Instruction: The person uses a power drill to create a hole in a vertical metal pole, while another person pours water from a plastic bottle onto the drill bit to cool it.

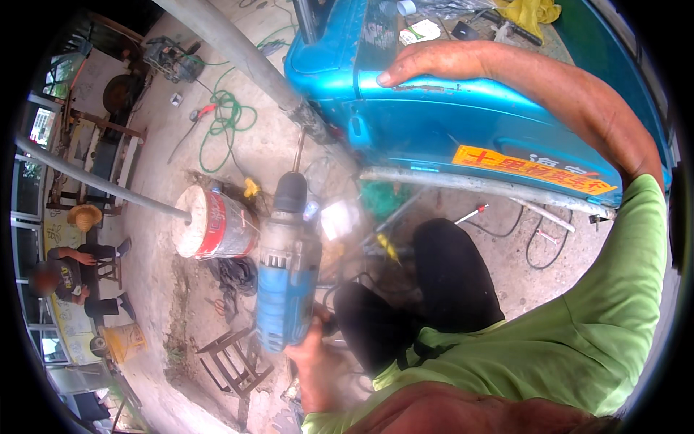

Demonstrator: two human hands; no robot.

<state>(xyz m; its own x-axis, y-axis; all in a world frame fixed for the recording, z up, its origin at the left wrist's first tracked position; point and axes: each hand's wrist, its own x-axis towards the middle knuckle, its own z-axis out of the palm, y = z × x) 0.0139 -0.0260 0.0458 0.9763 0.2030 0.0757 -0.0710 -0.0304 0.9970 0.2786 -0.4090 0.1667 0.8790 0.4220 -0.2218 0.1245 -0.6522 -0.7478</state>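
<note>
My left hand (309,347) is closed around the grip of a blue-and-grey power drill (283,289). The drill's long bit (298,150) reaches up to the dark lower end of a grey metal pole (242,54); the bit's tip appears to meet it. My right hand (441,61) rests over the top edge of a blue vehicle side panel (426,119). One digit presses the outer face, while the other fingers are mostly hidden behind the edge. A yellow-orange sticker (531,168) runs along the panel, above a pale metal rail (477,184).
A white-and-red bucket (224,224) with a pole in it stands left of the drill. Green cable (230,123) lies coiled beyond it. A small wooden stool frame (235,362) lies nearby. Another person (79,282) sits at far left. Yellow cloth (531,16) lies behind the panel.
</note>
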